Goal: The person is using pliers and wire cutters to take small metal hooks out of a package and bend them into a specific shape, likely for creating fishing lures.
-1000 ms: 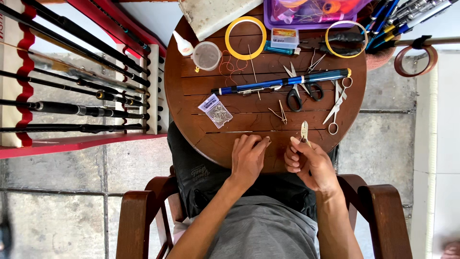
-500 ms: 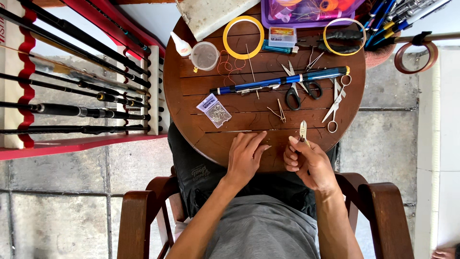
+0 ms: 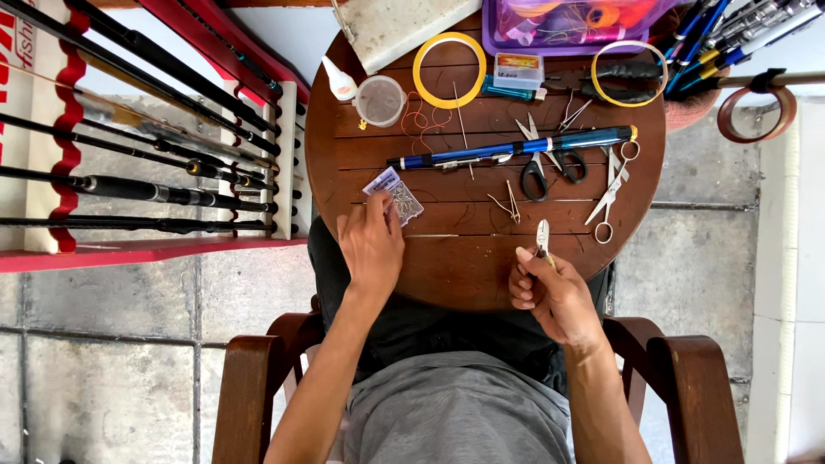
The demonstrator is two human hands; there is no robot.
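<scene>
Left hand (image 3: 371,249) fingers spread, touching small clear packet (image 3: 394,195) at left of round wooden table (image 3: 455,275); right hand (image 3: 550,292) clamped on small cutters (image 3: 543,236) at near right edge; blue rod (image 3: 516,148) farther back.

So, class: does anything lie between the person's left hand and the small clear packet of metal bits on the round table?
Nothing visible does. The left hand already has its fingers on the packet, with only bare round table beside them.
</scene>
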